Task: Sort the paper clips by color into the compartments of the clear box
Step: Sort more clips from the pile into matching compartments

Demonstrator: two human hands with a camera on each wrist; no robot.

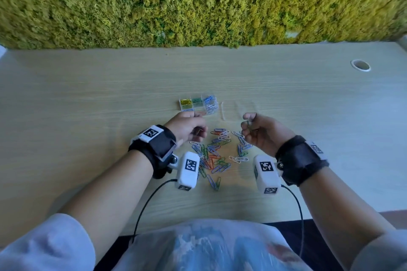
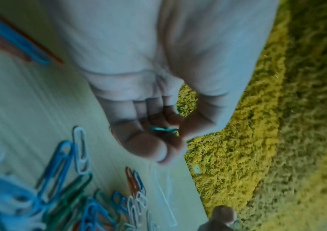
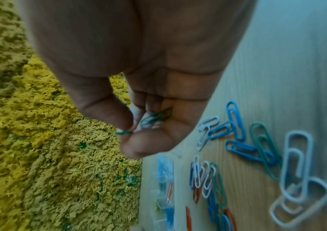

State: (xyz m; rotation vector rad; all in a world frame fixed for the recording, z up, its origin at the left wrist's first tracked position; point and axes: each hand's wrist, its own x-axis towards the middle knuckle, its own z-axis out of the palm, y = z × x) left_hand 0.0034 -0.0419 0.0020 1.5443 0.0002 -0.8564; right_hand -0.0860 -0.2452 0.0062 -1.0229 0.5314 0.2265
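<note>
Two hands (image 1: 187, 126) (image 1: 262, 131) — green clips (image 3: 155, 116), unlabelled.

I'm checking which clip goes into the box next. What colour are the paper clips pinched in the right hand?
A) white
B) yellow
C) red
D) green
D: the right wrist view shows the right hand pinching green paper clips between thumb and fingers, above the loose pile on the table.
</note>
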